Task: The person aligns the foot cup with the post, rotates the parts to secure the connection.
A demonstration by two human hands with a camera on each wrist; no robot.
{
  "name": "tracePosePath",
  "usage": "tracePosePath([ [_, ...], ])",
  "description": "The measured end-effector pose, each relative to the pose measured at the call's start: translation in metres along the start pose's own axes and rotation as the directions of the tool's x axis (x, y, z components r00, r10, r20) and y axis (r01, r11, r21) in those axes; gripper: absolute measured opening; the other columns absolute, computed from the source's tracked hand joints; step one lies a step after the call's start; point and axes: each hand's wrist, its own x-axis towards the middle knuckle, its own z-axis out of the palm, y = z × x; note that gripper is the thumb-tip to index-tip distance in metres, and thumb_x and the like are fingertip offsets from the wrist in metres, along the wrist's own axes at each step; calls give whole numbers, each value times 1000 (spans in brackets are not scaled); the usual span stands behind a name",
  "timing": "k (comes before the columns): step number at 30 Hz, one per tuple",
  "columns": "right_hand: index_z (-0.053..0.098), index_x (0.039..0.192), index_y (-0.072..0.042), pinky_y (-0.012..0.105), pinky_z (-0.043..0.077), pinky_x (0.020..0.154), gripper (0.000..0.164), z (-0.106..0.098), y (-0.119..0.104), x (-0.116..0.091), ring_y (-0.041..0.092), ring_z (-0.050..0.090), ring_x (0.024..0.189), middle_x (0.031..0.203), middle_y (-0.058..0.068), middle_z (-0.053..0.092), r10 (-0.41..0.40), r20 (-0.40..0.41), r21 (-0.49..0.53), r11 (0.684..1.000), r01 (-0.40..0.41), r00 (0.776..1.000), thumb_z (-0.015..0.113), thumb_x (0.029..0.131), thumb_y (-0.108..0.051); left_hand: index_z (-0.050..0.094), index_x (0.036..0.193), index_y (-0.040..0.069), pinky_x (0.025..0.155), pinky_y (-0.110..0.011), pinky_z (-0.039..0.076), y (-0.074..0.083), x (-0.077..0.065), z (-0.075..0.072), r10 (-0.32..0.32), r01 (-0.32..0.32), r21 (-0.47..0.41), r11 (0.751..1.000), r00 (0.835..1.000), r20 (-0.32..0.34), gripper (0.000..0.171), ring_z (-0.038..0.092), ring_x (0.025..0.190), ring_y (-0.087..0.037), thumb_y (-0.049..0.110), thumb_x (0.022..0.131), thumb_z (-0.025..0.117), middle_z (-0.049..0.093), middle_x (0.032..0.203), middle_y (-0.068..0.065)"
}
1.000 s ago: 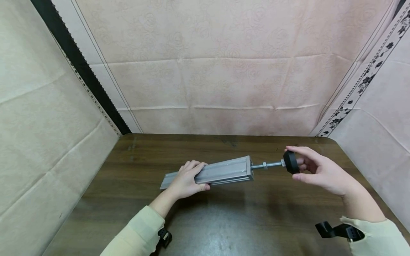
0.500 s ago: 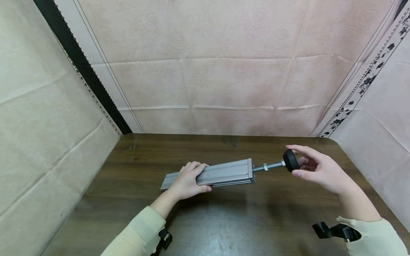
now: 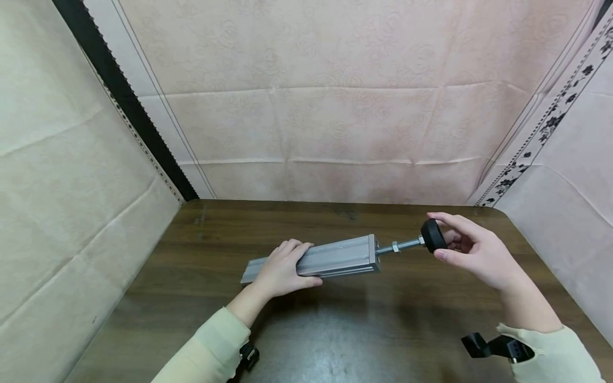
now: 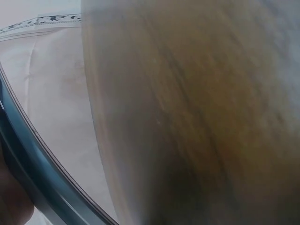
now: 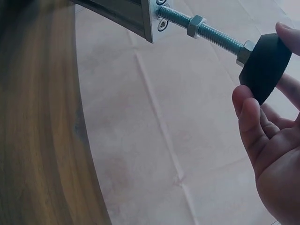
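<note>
My left hand point(image 3: 286, 270) grips a grey aluminium profile point(image 3: 342, 256) near its left half, fingers over the top and thumb along the near side. From the profile's right end plate sticks a threaded rod point(image 5: 220, 38) carrying a hex nut point(image 5: 196, 26) partway along. A round black foot point(image 3: 433, 235) with a second nut at its base caps the rod's outer end. My right hand point(image 3: 471, 246) pinches that foot by its rim between thumb and fingers. In the left wrist view only a strip of the profile point(image 4: 44, 164) shows at the lower left.
Below lies a brown wood-grain table point(image 3: 345, 330). Pale patterned cloth point(image 3: 335, 122) hangs behind its back edge, with more cloth on both sides. A black strap mount point(image 3: 498, 347) sits on my right wrist.
The right hand has shifted slightly up and left with the foot, its grip still at the rim. The profile's right end dipped a little, then rose again. The left thumb has stretched further right.
</note>
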Motion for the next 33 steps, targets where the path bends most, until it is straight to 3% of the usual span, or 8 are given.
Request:
tracePosePath([
  [10, 49, 133, -1, 17, 48, 63, 65, 0, 1, 0, 8, 62, 75, 94, -3, 62, -19, 4, 39, 999, 19, 1000, 69, 73, 16, 52, 130, 10, 92, -43, 39, 2, 2, 1, 4, -5, -33, 999, 999, -32, 79, 48, 107, -20, 60, 72, 70, 52, 118, -4],
  [22, 49, 134, -4, 21, 47, 59, 65, -2, 2, -2, 9, 62, 74, 89, -3, 64, 4, 30, 34, 999, -5, 1000, 69, 74, 14, 55, 127, 8, 89, -41, 42, 3, 3, 1, 47, -47, -7, 999, 996, -71, 83, 50, 105, -19, 63, 67, 73, 55, 115, -3],
  [29, 45, 136, -5, 23, 48, 59, 67, -4, 0, -3, 11, 62, 75, 107, -6, 55, 24, 65, 28, 999, -26, 998, 69, 76, 13, 57, 124, 8, 88, -38, 44, 0, 2, 4, 70, -65, 47, 997, 992, -102, 80, 53, 105, -19, 60, 65, 75, 58, 115, -3],
  [33, 43, 139, -9, 24, 48, 59, 68, -7, 0, -4, 11, 65, 77, 105, -10, 58, 75, 77, -9, 997, -74, 994, 69, 79, 7, 58, 124, 8, 87, -38, 45, 0, 2, 4, 71, -68, 35, 997, 991, -113, 80, 53, 104, -20, 57, 63, 78, 58, 114, -3],
])
